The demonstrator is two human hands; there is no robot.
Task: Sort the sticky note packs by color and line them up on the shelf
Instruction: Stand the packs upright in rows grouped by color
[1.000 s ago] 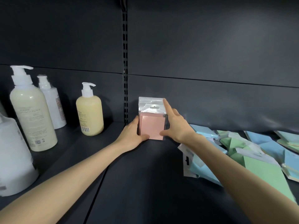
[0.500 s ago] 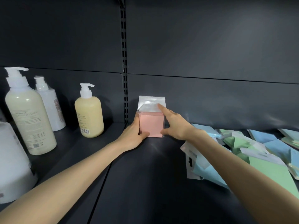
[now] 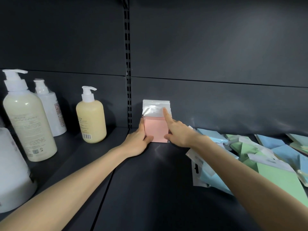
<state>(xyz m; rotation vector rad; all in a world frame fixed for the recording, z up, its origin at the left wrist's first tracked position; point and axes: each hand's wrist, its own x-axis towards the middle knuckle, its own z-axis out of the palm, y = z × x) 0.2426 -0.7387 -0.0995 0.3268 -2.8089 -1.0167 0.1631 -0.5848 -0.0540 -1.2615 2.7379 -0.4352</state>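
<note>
A small stack of pink sticky note packs in clear bags stands upright against the back wall of the dark shelf. My left hand grips the stack's left edge, thumb across the lower front. My right hand is at the stack's right side. Its straight index finger presses on the clear plastic top and its thumb touches the lower right corner. To the right, blue packs and green packs lie in a loose, overlapping pile, partly hidden by my right forearm.
Pump bottles stand on the left part of the shelf: a yellow one, a tall cream one, a white one behind it and a large white one at the edge. A slotted upright rail splits the back wall.
My right index finger has moved from the stack's right edge onto the front of the clear plastic top. The left hand has stayed on the left edge, and the stack stands closer to the wall.
</note>
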